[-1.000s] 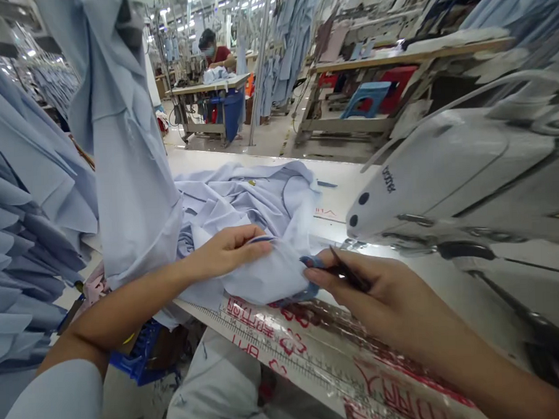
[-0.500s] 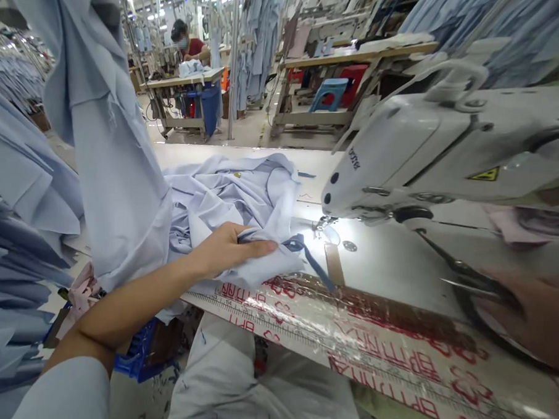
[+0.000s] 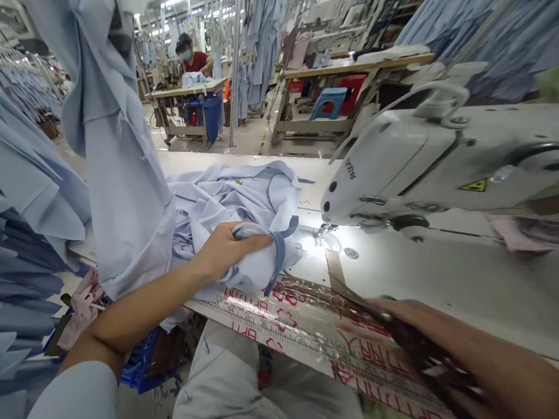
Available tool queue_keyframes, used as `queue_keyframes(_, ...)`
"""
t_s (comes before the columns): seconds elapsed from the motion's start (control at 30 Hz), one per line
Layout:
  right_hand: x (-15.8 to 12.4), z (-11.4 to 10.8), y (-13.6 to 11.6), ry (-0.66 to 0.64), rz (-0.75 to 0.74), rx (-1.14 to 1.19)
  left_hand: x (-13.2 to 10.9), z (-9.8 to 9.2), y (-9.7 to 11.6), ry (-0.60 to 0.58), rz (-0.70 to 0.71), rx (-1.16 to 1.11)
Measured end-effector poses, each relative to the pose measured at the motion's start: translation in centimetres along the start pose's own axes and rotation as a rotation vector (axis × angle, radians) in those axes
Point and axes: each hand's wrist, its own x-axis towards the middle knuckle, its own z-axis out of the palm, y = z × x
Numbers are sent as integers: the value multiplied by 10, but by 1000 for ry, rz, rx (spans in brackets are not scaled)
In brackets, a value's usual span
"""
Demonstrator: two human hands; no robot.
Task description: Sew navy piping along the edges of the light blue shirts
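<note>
My left hand pinches a fold of the light blue garment, which lies bunched on the white table. A darker blue strip curls around the held fold, just right of my fingertips. Dark scissors are in my right hand, over the table's front part and blurred by motion; their tips point left toward the garment. The sewing machine stands behind my right hand, its lit needle area right of the cloth.
Light blue cloth hangs at the left, beside more hanging pieces. A ruler strip with red print runs along the table's front edge. A pink piece lies at the right. Farther back, a person sits at another table.
My right hand has brought the scissors leftward from the right side, nearer the garment. My left hand has kept its hold, while the blue strip has swung to curl around the fold.
</note>
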Motion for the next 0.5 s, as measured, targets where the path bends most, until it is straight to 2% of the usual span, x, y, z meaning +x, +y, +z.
queue_keyframes(0.07,16,2,-10,-17,-44,15,-2,4,1,-6,9,-24)
queue_keyframes(0.2,49,-1,-15,57,-116,-220,-7,4,3,-28,58,-49)
queue_keyframes(0.33,62,0,-16,-9,-192,-189,-9,2,2,-43,86,-17)
queue_keyframes(0.5,74,3,-26,96,-289,-241,-6,10,-1,-68,142,28)
